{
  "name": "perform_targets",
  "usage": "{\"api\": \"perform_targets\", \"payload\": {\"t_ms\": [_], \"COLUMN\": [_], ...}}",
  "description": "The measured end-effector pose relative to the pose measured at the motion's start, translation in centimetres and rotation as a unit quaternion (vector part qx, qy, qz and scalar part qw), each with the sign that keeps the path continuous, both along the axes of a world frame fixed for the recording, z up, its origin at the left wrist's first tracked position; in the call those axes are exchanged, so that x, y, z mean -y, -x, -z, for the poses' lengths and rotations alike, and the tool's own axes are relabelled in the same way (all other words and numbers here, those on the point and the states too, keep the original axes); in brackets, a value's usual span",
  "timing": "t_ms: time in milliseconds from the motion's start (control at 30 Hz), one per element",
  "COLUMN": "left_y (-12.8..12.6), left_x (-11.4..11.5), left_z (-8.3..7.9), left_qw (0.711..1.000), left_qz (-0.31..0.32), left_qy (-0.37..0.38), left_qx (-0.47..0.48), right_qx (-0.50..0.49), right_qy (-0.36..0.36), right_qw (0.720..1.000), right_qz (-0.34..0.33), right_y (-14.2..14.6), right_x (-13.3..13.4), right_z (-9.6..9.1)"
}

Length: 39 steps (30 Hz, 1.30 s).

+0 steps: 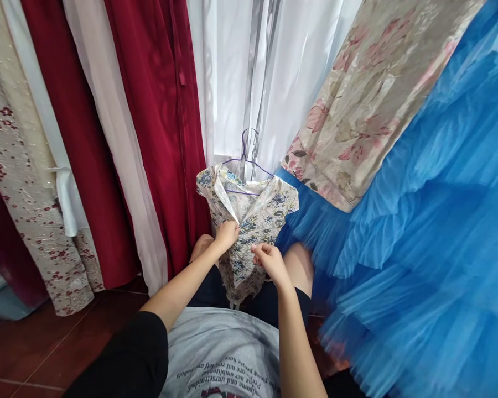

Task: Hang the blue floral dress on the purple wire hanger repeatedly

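Note:
A short-sleeved floral blouse (pixel 257 221) in white, blue and yellow lies over my lap, with a thin purple hanger (pixel 244 159) inside its shoulders. The hanger's hook points away from me. My left hand (pixel 227 234) pinches the blouse's front edge at the bottom of the V-shaped neckline. Just right of the blouse's middle, my right hand (pixel 269 261) is closed with thumb and fingertips together, over the floral cloth. Whether anything small sits between those fingertips is too fine to make out.
Long garments hang all around: dark red cloth (pixel 149 110) at left, white cloth (pixel 232 83) ahead, a beige floral dress (pixel 365 110) and a layered blue tulle skirt (pixel 440 221) at right. Red-brown tiles (pixel 87 342) cover the floor. A pale bin (pixel 8 298) stands at far left.

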<state>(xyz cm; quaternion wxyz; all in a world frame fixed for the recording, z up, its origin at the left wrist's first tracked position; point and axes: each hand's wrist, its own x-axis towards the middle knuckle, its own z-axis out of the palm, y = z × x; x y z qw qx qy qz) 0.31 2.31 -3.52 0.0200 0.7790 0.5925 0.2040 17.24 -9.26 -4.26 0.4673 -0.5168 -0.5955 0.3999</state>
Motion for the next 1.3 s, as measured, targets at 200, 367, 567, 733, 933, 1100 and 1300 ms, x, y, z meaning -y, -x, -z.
{"api": "perform_targets", "payload": {"t_ms": [200,367,567,733,933,1100,1300], "left_y": [-0.2,-0.9,-0.6,0.2,1.8,3.1,3.3], "left_x": [4.4,6.3,2.8,-0.7,-0.8,0.1,0.9], "left_z": [-4.4,-8.6,-17.2,-23.5,-24.0,-23.0,-22.8], "left_qw": [0.971,0.919,0.914,0.926,0.919,0.941,0.915], "left_qz": [0.179,0.28,0.189,0.142,0.181,0.221,0.342], "left_qy": [-0.013,-0.079,-0.186,-0.266,-0.327,-0.254,-0.208], "left_qx": [-0.155,-0.265,-0.307,-0.226,-0.13,-0.042,0.055], "right_qx": [0.061,0.058,0.062,0.037,0.063,-0.034,-0.146], "right_qy": [-0.044,-0.112,-0.132,-0.155,-0.109,-0.134,-0.132], "right_qw": [0.993,0.986,0.984,0.984,0.992,0.989,0.976], "right_qz": [0.088,0.106,0.102,0.076,0.011,-0.061,-0.091], "right_y": [1.3,2.4,1.4,1.1,0.7,1.3,3.7], "right_x": [-2.5,-3.5,-1.8,-0.2,-0.1,-4.4,-10.5], "right_z": [1.8,1.6,1.2,0.1,-1.1,-8.0,-16.8]}}
